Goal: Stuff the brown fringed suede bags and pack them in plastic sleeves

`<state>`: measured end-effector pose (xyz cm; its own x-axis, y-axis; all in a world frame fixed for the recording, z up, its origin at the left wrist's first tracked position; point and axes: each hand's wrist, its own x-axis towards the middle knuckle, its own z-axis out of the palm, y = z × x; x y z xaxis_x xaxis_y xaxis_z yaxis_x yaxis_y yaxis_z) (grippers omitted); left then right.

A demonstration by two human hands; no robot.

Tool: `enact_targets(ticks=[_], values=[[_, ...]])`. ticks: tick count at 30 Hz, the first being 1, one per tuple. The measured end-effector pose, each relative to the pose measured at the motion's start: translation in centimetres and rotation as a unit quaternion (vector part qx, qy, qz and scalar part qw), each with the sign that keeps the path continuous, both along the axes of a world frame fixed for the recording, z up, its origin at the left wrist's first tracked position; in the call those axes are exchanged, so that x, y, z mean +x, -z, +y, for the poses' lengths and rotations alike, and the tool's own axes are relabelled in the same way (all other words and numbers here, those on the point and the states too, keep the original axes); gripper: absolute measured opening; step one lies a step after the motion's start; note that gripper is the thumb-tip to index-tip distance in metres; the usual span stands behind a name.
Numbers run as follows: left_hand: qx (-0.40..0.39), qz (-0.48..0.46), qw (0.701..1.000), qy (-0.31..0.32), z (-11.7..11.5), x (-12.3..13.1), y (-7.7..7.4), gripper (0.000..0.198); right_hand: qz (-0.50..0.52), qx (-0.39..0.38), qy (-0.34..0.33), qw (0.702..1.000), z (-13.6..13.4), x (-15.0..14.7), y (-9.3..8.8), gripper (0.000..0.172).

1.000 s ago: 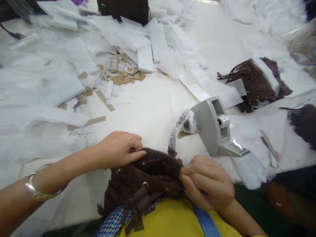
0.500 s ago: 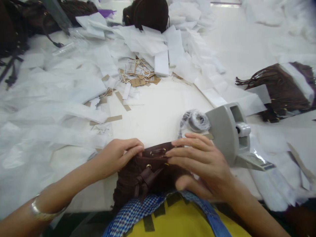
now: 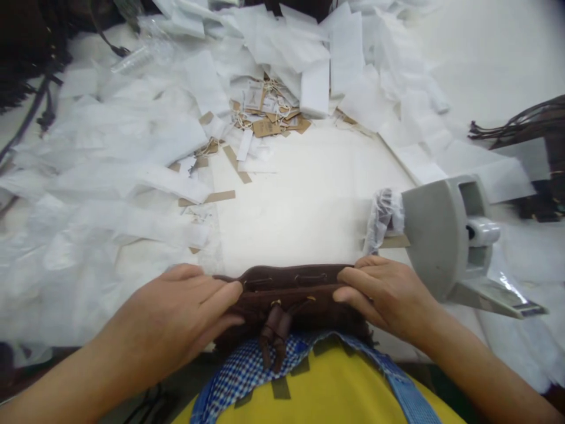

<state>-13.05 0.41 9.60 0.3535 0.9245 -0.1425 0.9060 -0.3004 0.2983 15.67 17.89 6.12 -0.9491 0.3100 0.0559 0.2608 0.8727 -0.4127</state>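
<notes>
A dark brown drawstring bag [image 3: 304, 294] rests against my front at the near table edge. Its top rim carries a threaded cord, and a tassel [image 3: 276, 330] hangs from the middle. My left hand [image 3: 189, 306] grips the left end of the rim, thumb and fingers pinched on it. At the other end, my right hand [image 3: 384, 288] pinches the rim between thumb and bent fingers. Between the two hands the rim is stretched nearly straight. The lower part of the bag is partly hidden below.
A grey tape dispenser [image 3: 432, 235] stands at right beside a plastic-wrapped roll [image 3: 386, 218]. Brown paper tags with strings [image 3: 267, 126] lie ahead among white packing sheets [image 3: 172, 141]. Another fringed brown bag [image 3: 538, 126] is at far right. The white table [image 3: 291, 200] shows in the middle.
My right hand has closed on the rim's right end, and my left hand has shifted left. The bag's opening is now pulled wide and straight. The view has tilted down and left.
</notes>
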Motion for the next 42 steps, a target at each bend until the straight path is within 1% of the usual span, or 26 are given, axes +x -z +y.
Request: enact_targets(ticks=[2,4,5,7,9,11,13,16,19,21,23,26,29,31,33,34,37,38,40,42], values=[[-0.004,-0.002,1.000,0.012,0.5,-0.5,0.2,0.011,0.023,0.002,0.000,1.000,-0.1,-0.4,-0.3,0.040],[-0.011,-0.048,0.999,0.021,1.2,-0.7,0.5,0.011,0.066,0.011,0.000,0.998,-0.5,-1.6,-0.8,0.035],[-0.012,-0.079,0.996,0.026,1.5,-0.6,0.6,0.010,0.087,0.007,-0.006,0.996,-1.0,-2.4,-1.2,0.036],[-0.017,-0.137,0.990,0.039,1.9,-0.3,0.6,0.007,0.108,-0.036,-0.035,0.993,-2.1,-4.1,-1.7,0.044],[-0.025,-0.173,0.983,0.056,2.1,0.0,0.7,0.007,0.100,-0.105,-0.078,0.986,-3.4,-5.6,-2.0,0.053],[-0.036,-0.171,0.982,0.067,2.1,0.0,0.8,0.007,0.088,-0.152,-0.114,0.978,-4.4,-6.4,-2.0,0.053],[-0.046,-0.139,0.986,0.080,2.2,-0.3,1.2,0.006,0.099,-0.167,-0.140,0.971,-5.0,-6.5,-1.9,0.052],[-0.042,-0.104,0.989,0.100,2.5,-1.2,2.3,0.024,0.139,-0.174,-0.157,0.962,-5.0,-5.8,-1.8,0.050],[-0.028,-0.111,0.989,0.091,3.1,-1.9,3.2,0.043,0.155,-0.180,-0.166,0.957,-4.9,-5.3,-2.0,0.048],[-0.037,-0.116,0.989,0.085,3.5,-2.2,3.6,0.051,0.160,-0.170,-0.169,0.958,-4.9,-5.2,-2.2,0.045],[-0.053,-0.117,0.987,0.097,3.9,-2.3,3.7,0.053,0.173,-0.159,-0.174,0.956,-5.0,-5.3,-2.4,0.045],[-0.074,-0.124,0.981,0.130,4.3,-2.8,3.8,0.051,0.201,-0.147,-0.191,0.950,-4.8,-5.5,-2.7,0.047],[-0.087,-0.148,0.976,0.135,4.2,-3.6,4.1,0.049,0.206,-0.134,-0.204,0.947,-4.5,-5.5,-3.0,0.044],[-0.089,-0.167,0.972,0.140,4.2,-4.0,4.1,0.040,0.203,-0.132,-0.216,0.946,-4.3,-5.5,-3.3,0.040],[-0.095,-0.183,0.968,0.144,4.3,-4.2,3.8,0.026,0.207,-0.131,-0.234,0.941,-4.4,-5.4,-3.4,0.038],[-0.100,-0.190,0.966,0.142,4.4,-4.1,3.6,0.026,0.208,-0.131,-0.238,0.940,-4.5,-5.4,-3.5,0.038],[-0.118,-0.205,0.962,0.136,5.0,-3.4,2.5,0.047,0.171,-0.151,-0.213,0.950,-4.9,-5.4,-3.7,0.039],[-0.124,-0.206,0.960,0.142,5.3,-3.1,2.3,0.048,0.145,-0.162,-0.193,0.957,-5.0,-5.5,-3.8,0.039],[-0.130,-0.200,0.957,0.163,5.8,-2.4,2.0,0.043,0.084,-0.172,-0.138,0.972,-5.3,-5.9,-4.2,0.042],[-0.130,-0.185,0.958,0.175,6.4,-2.0,2.1,0.038,0.019,-0.151,-0.079,0.985,-5.7,-6.8,-4.6,0.053]])
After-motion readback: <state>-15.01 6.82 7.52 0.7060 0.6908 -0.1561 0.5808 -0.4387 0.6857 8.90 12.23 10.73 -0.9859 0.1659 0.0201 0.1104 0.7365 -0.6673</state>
